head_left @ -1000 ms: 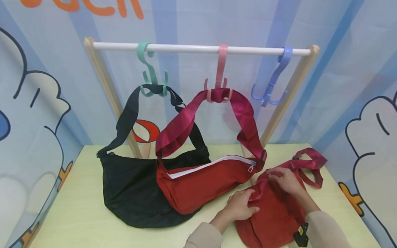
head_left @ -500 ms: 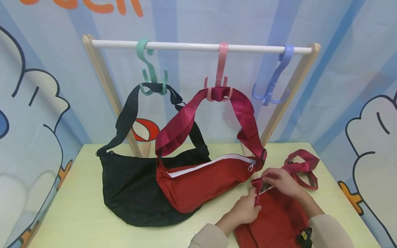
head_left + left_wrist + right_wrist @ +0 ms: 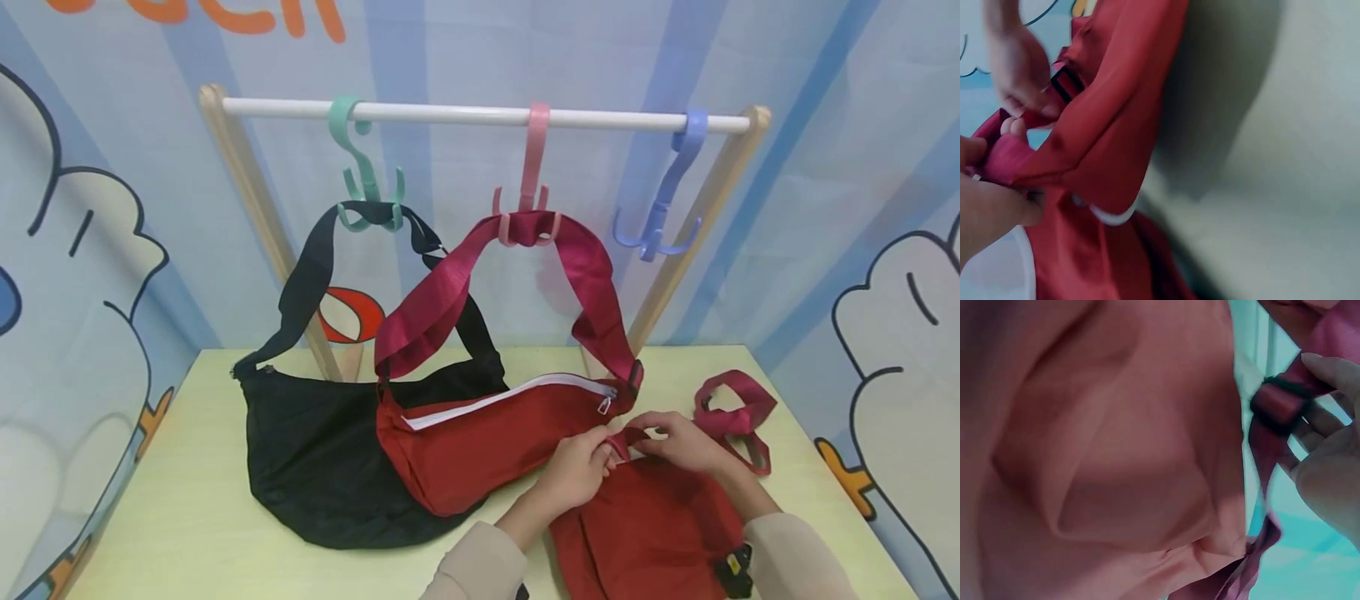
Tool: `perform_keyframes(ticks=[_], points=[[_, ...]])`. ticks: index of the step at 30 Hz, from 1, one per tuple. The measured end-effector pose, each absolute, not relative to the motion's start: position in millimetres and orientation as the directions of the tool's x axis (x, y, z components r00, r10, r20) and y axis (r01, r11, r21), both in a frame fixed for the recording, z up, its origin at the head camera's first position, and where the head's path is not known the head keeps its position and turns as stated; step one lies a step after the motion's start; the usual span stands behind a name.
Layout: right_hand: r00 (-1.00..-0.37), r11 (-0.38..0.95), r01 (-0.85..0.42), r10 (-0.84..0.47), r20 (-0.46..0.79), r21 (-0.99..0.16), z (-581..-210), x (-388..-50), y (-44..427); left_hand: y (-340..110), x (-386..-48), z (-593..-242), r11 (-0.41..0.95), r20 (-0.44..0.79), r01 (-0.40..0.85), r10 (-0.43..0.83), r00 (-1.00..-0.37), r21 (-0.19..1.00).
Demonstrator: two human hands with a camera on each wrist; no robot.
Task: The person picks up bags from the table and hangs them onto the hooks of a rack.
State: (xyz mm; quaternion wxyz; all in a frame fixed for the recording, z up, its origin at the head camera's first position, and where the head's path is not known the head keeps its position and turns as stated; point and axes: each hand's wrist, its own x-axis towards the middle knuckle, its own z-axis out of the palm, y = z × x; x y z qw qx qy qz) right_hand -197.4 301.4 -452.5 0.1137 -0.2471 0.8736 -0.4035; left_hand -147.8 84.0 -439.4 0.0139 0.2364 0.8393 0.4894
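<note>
A red bag (image 3: 645,525) lies at the table's front right, under both hands. My left hand (image 3: 576,471) pinches its magenta strap (image 3: 618,448) near the bag's upper edge. Just to the right, my right hand (image 3: 678,442) pinches the same strap with thumb and fingers. In the right wrist view a black strap buckle (image 3: 1280,405) sits beside the right fingers. The left wrist view shows the strap stretched between the two hands, with the red cloth (image 3: 1116,119) below. The strap's far loop (image 3: 738,408) lies on the table.
A rack with a white rail (image 3: 450,114) stands behind. A black bag (image 3: 315,467) hangs from the green hook (image 3: 366,175); another red bag (image 3: 480,458), with a white zip, hangs from the pink hook (image 3: 534,158). The blue hook (image 3: 662,196) carries no bag.
From lying on the bag, my hands have come to grip the strap and lift it. The left hand has shifted up and left, drawing the bag's upper edge with it.
</note>
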Motion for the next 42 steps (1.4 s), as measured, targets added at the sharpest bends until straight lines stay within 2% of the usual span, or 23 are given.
perform_keyframes(ticks=[6, 12, 17, 23, 30, 37, 42], points=[[-0.869, 0.617, -0.308, -0.492, -0.05, -0.724, -450.4, -197.3, 312.3, 66.7, -153.9, -430.1, 0.348, 0.137, 0.289, 0.402, -0.905, 0.892], [-0.861, 0.661, -0.243, -0.485, -0.156, -0.71, -432.4, -193.0, 323.7, 48.7, -159.0, -423.7, 0.322, 0.046, 0.177, 0.374, -0.926, 0.93], [-0.834, 0.685, -0.251, -0.511, -0.206, -0.684, -416.6, -191.2, 340.1, 35.5, -165.0, -417.7, 0.3, 0.038, 0.157, 0.367, -0.93, 0.941], [-0.789, 0.63, -0.215, -0.562, -0.248, -0.746, -405.1, -190.6, 367.4, 22.2, -170.2, -411.5, 0.264, 0.054, 0.144, 0.319, -0.946, 0.954], [-0.811, 0.586, -0.202, -0.549, -0.202, -0.785, -386.2, -187.3, 377.2, 16.7, -170.9, -403.5, 0.226, 0.073, 0.156, 0.339, -0.938, 0.962], [-0.786, 0.537, -0.28, -0.604, -0.131, -0.796, -350.9, -187.5, 369.5, 16.8, -172.2, -391.0, 0.245, 0.097, 0.206, 0.394, -0.914, 0.947], [-0.824, 0.63, -0.34, -0.557, -0.101, -0.698, -322.6, -183.5, 356.8, 16.4, -173.3, -378.6, 0.298, 0.097, 0.242, 0.427, -0.899, 0.923]])
